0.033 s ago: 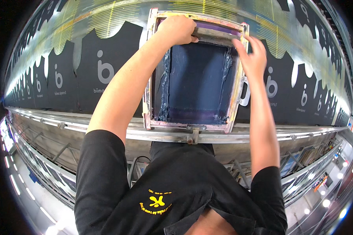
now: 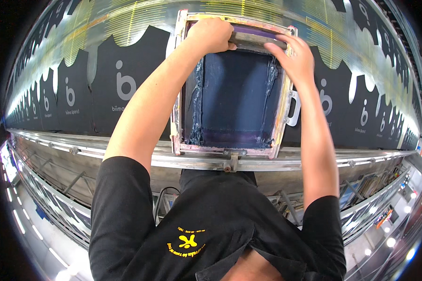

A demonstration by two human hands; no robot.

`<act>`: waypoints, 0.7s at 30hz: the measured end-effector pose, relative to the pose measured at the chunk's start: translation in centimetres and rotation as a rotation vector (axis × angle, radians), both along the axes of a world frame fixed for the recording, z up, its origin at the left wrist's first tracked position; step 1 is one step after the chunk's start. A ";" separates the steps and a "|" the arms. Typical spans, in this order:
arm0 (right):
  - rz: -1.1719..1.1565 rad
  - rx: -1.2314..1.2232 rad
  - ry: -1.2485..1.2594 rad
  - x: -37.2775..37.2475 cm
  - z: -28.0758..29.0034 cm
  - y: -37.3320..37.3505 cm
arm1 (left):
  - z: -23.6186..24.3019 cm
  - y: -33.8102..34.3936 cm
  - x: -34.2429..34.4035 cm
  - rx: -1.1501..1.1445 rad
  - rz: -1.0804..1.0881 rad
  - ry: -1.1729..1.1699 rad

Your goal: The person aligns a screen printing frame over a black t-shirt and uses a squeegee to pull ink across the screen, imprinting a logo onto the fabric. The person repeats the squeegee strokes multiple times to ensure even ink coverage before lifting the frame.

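Observation:
A framed printing screen [image 2: 282, 100] lies in front of me, its dark mesh coated with blue-black ink [image 2: 239, 98] that is thick along both sides. Across the screen's far end runs a squeegee [image 2: 251, 42], a long greyish bar. My left hand [image 2: 211, 35] is closed around its left part, fingers over the top and thumb on the near side. At the squeegee's right end is my right hand [image 2: 299, 58], thumb stretched along the bar and fingers apart from it above. Whether those fingers press on the bar cannot be told.
Black fabric pieces [image 2: 122, 70] with pale printed marks lie in a row on the long table on both sides of the screen. A white handle [image 2: 293, 108] sticks out from the frame's right side. A metal rail [image 2: 126, 145] with a bracket [image 2: 233, 161] runs along the near edge.
My right hand has shifted left and over the squeegee's right end, its fingers coming inward from beyond the frame edge. The left hand, squeegee and screen look the same.

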State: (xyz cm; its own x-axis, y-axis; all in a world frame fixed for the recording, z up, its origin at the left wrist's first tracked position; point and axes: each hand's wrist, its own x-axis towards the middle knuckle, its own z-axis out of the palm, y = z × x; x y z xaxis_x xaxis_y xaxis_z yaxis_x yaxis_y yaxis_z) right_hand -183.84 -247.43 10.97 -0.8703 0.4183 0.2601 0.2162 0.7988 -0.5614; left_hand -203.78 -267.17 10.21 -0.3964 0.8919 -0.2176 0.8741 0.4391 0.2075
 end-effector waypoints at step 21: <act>0.357 0.018 -0.265 26.0 -0.7 -18.5 | -1.3 -21.2 32.1 0.190 0.199 -0.134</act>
State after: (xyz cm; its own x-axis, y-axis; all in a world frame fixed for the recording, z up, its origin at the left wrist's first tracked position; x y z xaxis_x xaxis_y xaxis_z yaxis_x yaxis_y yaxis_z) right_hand -157.83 -265.96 10.23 -0.9969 0.0770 0.0127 0.0598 0.8588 -0.5088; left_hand -171.70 -288.36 8.95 -0.5463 0.8294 -0.1169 0.7341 0.5413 0.4100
